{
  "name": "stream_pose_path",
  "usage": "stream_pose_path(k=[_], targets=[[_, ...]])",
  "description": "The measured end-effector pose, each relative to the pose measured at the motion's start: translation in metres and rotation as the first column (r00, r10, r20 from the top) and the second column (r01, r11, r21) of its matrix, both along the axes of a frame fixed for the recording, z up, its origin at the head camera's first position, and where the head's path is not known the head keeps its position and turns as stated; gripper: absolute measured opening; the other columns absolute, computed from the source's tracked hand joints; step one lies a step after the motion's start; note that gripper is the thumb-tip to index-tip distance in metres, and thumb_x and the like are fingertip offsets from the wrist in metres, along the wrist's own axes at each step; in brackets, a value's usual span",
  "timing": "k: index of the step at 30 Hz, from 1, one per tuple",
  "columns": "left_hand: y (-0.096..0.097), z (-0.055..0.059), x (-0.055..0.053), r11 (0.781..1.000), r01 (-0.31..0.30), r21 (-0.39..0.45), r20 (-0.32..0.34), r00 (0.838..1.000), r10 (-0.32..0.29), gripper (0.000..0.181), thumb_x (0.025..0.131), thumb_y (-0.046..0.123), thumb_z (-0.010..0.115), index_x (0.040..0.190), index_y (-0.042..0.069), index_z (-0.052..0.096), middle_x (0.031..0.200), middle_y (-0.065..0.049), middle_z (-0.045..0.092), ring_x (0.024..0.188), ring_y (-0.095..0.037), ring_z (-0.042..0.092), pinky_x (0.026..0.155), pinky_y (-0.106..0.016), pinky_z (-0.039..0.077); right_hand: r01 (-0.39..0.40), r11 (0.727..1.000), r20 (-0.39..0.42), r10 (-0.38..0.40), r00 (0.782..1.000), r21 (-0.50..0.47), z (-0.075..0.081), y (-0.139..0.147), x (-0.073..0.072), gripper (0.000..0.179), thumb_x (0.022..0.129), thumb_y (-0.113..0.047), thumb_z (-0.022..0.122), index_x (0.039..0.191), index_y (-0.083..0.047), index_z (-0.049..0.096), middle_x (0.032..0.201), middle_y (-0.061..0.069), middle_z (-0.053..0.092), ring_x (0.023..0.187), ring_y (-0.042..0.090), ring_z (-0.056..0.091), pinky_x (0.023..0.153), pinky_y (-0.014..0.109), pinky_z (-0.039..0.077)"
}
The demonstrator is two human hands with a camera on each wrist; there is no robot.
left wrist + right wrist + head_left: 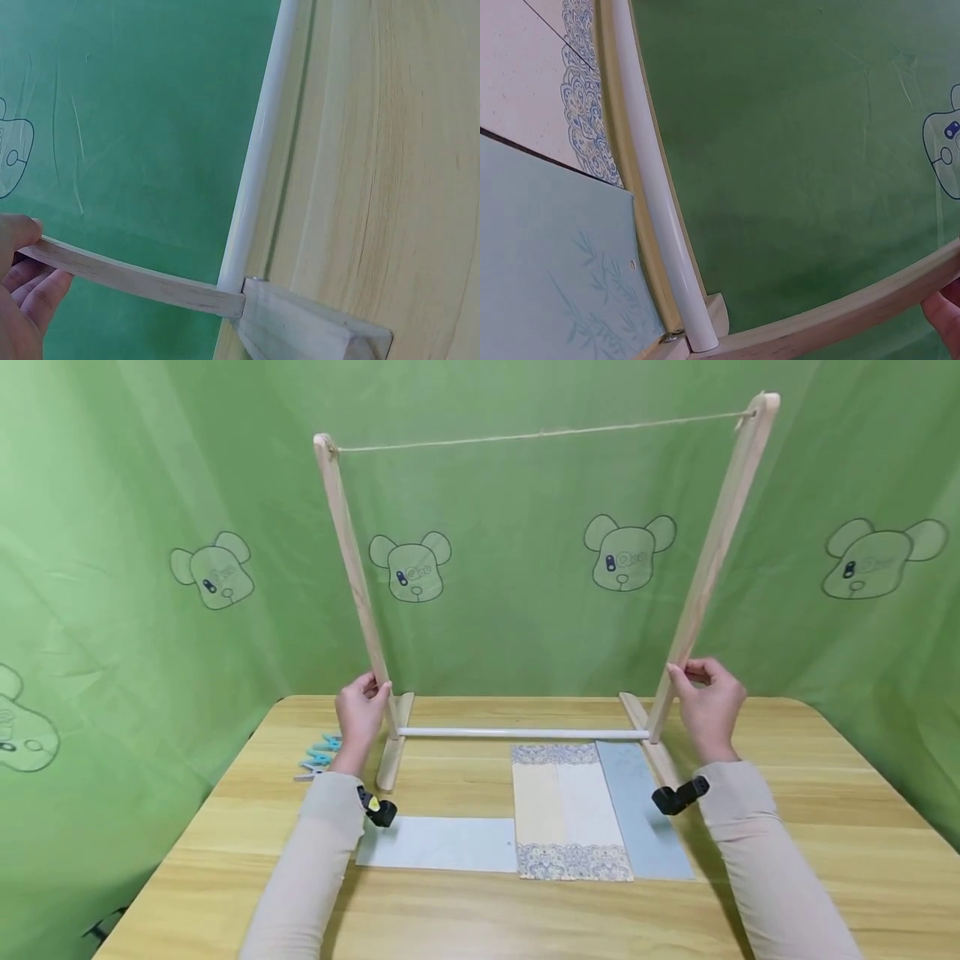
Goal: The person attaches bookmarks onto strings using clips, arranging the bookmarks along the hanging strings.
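Observation:
A wooden stand stands upright on the table, its two posts joined low down by a white rod and at the top by a thin string. My left hand pinches the left post above its foot; the left wrist view shows thumb and fingers on either side of that post. On the other side, my right hand grips the right post at about the same height. Only part of this hand shows at the edge of the right wrist view, against the post.
Before the stand lie a pale blue paper strip, cream and white strips with blue patterned ends, and a blue strip. Several small clothespins lie left of the left foot. A green curtain hangs behind the table.

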State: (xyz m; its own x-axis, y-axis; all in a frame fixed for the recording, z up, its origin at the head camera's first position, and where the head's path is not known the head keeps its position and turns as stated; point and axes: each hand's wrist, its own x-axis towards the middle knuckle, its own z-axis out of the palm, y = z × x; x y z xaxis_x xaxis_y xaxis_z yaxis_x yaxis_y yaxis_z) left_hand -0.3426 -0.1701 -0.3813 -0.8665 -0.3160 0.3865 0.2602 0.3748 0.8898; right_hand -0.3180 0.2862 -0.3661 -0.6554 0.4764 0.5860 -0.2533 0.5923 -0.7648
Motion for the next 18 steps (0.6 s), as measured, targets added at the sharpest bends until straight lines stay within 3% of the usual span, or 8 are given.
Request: stream_pose_path(k=[4, 9, 13, 18], targets=[[0.0, 0.0, 0.0, 0.999, 0.007, 0.043, 0.006, 1.0, -0.007, 0.033, 0.086, 0.006, 0.066, 0.117, -0.006, 0.061, 0.111, -0.024, 0.065, 0.099, -0.03, 0.065, 0.084, -0.03, 0.055, -0.008, 0.999, -0.002, 0.008, 1.0, -0.043, 0.0, -0.001, 0.0, 0.028, 0.084, -0.019, 0.072, 0.097, 0.005, 0.067, 0.087, 0.005, 0.069, 0.069, -0.014, 0.051, 0.063, 0.002, 0.045], [-0.004, -0.001, -0.001, 0.994, 0.041, 0.106, 0.04, 0.998, -0.046, 0.036, 0.084, 0.01, 0.07, 0.117, -0.004, 0.062, 0.111, -0.022, 0.065, 0.101, -0.029, 0.065, 0.084, -0.027, 0.055, -0.07, 0.989, 0.009, 0.071, 0.997, -0.127, 0.001, 0.002, 0.003, 0.033, 0.082, -0.022, 0.074, 0.102, 0.003, 0.067, 0.075, -0.024, 0.056, 0.071, -0.007, 0.056, 0.063, 0.004, 0.048], [-0.011, 0.0, 0.001, 0.99, 0.078, 0.114, 0.057, 0.995, -0.085, 0.04, 0.082, 0.011, 0.073, 0.118, -0.003, 0.062, 0.113, -0.021, 0.065, 0.104, -0.029, 0.064, 0.085, -0.025, 0.054, -0.129, 0.978, 0.061, 0.141, 0.988, -0.164, 0.003, 0.007, 0.008, 0.038, 0.081, -0.022, 0.075, 0.109, 0.002, 0.065, 0.078, -0.025, 0.058, 0.074, -0.006, 0.057, 0.066, 0.004, 0.048], [-0.027, 0.005, 0.012, 0.99, 0.113, 0.087, 0.094, 0.988, -0.121, 0.046, 0.081, 0.013, 0.074, 0.122, -0.002, 0.059, 0.12, -0.02, 0.062, 0.11, -0.029, 0.061, 0.088, -0.024, 0.052, -0.209, 0.971, 0.119, 0.222, 0.968, -0.113, 0.004, 0.012, 0.018, 0.044, 0.083, -0.018, 0.073, 0.119, 0.003, 0.06, 0.094, -0.015, 0.067, 0.08, -0.009, 0.058, 0.07, 0.004, 0.048]])
